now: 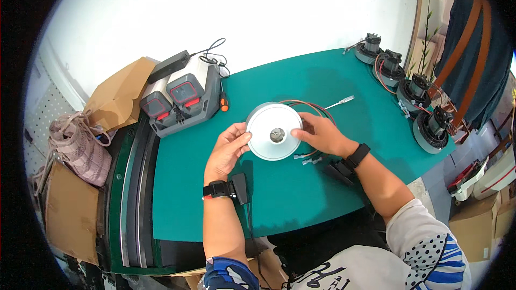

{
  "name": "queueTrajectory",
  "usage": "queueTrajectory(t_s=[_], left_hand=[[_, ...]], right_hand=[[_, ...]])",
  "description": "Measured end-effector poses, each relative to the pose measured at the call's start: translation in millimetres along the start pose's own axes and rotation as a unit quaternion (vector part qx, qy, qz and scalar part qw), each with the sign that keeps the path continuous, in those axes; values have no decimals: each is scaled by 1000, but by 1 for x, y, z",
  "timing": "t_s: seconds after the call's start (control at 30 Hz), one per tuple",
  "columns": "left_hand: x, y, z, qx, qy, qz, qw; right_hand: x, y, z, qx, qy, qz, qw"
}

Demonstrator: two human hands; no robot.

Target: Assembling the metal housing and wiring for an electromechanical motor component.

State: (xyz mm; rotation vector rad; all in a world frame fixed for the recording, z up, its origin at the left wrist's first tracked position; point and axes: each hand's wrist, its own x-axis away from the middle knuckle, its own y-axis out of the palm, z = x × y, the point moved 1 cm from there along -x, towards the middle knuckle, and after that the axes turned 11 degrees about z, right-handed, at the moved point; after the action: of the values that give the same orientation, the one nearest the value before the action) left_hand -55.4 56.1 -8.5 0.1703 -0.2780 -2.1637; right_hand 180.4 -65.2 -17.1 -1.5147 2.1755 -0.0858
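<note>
"Two points to confirm first: what does each grip hold, and where is the part?"

"The left hand (228, 147) pinches the left rim of the pale round unit (260, 131), thumb on the front. The right hand (325, 135) pinches the opposite rim. Both grips are closed on it, near the middle of the green desk (193, 182). Whether its lower edge touches the surface cannot be told."

"Which step is in hand?"

"Judged from the pose: orienting the unit, probably to check its face and central hole. Four similar units (430, 131), apparently motors, stand along the desk's right edge. The screwdriver (339, 102) lies beyond the right hand, unheld."

"What does the next move call for?"

"Most likely an even, two-sided hold while the unit is turned or lowered. Keep the wires (307, 102) and their connectors (309, 161) clear, so that none is trapped underneath"
</note>
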Motion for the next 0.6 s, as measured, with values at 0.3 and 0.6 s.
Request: queueTrajectory(t_s=[0.3, 0.6], left_hand=[[-1, -6, -2, 30, -5, -41, 999], [-2, -4, -4, 36, -17, -14, 999]], right_hand=[[-1, 3, 0, -77, -33, 15, 996], [-11, -54, 6, 176, -197, 277, 924]])
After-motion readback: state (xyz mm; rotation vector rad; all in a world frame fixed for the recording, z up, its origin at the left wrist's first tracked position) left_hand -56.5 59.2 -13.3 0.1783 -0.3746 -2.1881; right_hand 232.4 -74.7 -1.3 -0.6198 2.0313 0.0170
